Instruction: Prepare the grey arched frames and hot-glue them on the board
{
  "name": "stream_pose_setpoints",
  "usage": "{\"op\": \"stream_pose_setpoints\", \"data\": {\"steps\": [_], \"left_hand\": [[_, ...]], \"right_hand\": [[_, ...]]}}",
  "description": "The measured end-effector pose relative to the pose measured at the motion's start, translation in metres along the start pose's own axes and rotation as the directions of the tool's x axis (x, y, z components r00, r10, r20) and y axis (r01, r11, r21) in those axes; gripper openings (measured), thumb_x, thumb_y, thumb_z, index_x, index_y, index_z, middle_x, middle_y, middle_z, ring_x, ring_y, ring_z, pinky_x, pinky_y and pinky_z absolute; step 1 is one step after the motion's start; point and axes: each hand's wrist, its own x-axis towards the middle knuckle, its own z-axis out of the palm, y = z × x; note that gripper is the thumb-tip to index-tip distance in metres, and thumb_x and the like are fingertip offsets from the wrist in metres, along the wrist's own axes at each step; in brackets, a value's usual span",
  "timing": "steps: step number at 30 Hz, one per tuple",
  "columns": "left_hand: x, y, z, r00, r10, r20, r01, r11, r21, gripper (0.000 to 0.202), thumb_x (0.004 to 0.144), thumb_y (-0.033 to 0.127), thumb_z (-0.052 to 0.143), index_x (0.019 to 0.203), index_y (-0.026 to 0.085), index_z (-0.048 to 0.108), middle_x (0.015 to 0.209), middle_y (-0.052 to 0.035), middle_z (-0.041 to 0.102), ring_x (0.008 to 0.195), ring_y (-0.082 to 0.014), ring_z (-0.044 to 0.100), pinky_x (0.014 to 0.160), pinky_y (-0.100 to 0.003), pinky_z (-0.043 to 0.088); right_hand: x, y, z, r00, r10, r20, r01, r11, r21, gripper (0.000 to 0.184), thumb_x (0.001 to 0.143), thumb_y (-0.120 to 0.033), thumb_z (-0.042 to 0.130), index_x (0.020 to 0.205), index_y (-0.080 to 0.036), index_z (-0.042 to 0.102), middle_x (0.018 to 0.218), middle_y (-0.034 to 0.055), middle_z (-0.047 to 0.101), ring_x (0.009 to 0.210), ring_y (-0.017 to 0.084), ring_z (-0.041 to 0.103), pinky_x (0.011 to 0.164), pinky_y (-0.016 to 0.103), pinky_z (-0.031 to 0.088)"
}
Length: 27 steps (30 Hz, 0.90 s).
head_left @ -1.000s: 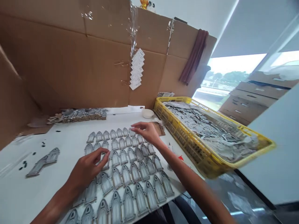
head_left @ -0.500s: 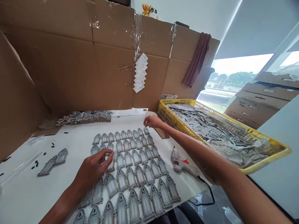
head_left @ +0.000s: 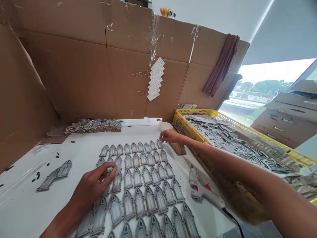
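Left hand (head_left: pixel 92 185) at lower left of centre, above rows of small grey arched windows (head_left: pixel 140 202), thumb and forefinger curled with tips almost together; cannot tell whether anything sits between them. Right hand (head_left: pixel 170 135) reaching in from the right edge to just right of centre, fingertips bunched at the last window of the back row (head_left: pixel 159 144); cannot tell whether clamped on it or only resting there. Rows of windows spread over a white table (head_left: pixel 81 160), from the middle down to the bottom edge. Two more windows (head_left: pixel 54 176), one overlapping the other, at left. Heap of similar pieces (head_left: pixel 104 125) left of centre, against a brown cardboard wall (head_left: pixel 99 82). White bowl (head_left: pixel 165 125) just behind the right hand. Glue gun (head_left: pixel 198 188) at lower right, beside a yellow crate (head_left: pixel 189 130) full of grey pieces.
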Motion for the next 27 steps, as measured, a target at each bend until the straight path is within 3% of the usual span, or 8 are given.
{"op": "stream_pose_setpoints", "data": {"steps": [10,19,23,27], "left_hand": [[0.001,0.001,0.001,0.997,-0.059,0.048,0.060,0.998,-0.017,0.018,0.107,0.038,0.064,0.102,0.025,0.075,0.063,0.0110,0.044,0.049,-0.0077,0.043,0.056,-0.016,0.043],[0.005,0.004,0.001,0.997,-0.051,0.049,0.051,0.999,0.015,0.019,0.105,0.036,0.065,0.098,0.022,0.075,0.061,0.0106,0.043,0.050,-0.0079,0.040,0.055,-0.018,0.039],[0.007,0.006,0.001,0.998,-0.051,0.043,0.050,0.999,0.015,0.019,0.105,0.036,0.066,0.098,0.021,0.075,0.061,0.0109,0.043,0.050,-0.0073,0.039,0.055,-0.017,0.038],[0.009,0.008,0.001,0.998,-0.046,0.052,0.046,0.999,0.002,0.020,0.104,0.037,0.066,0.097,0.021,0.075,0.061,0.0113,0.042,0.049,-0.0068,0.038,0.055,-0.017,0.038]], "right_hand": [[0.000,-0.008,0.009,0.997,-0.021,-0.080,0.013,0.995,-0.101,0.035,0.110,-0.041,0.075,0.138,-0.019,0.072,0.139,0.0114,0.073,0.117,0.027,0.075,0.101,0.049,0.066],[-0.007,-0.007,0.005,0.994,-0.044,-0.103,0.035,0.995,-0.092,0.027,0.110,-0.040,0.076,0.125,-0.017,0.076,0.124,0.0082,0.079,0.108,0.024,0.077,0.099,0.047,0.065],[-0.006,-0.008,0.002,0.987,-0.057,-0.150,0.048,0.997,-0.068,0.011,0.104,-0.023,0.077,0.113,-0.018,0.082,0.108,0.0050,0.084,0.095,0.021,0.078,0.092,0.034,0.059],[-0.006,-0.009,0.000,0.979,-0.068,-0.192,0.058,0.997,-0.059,0.022,0.094,-0.009,0.075,0.108,-0.020,0.088,0.100,0.0041,0.088,0.087,0.018,0.077,0.079,0.023,0.050]]}}
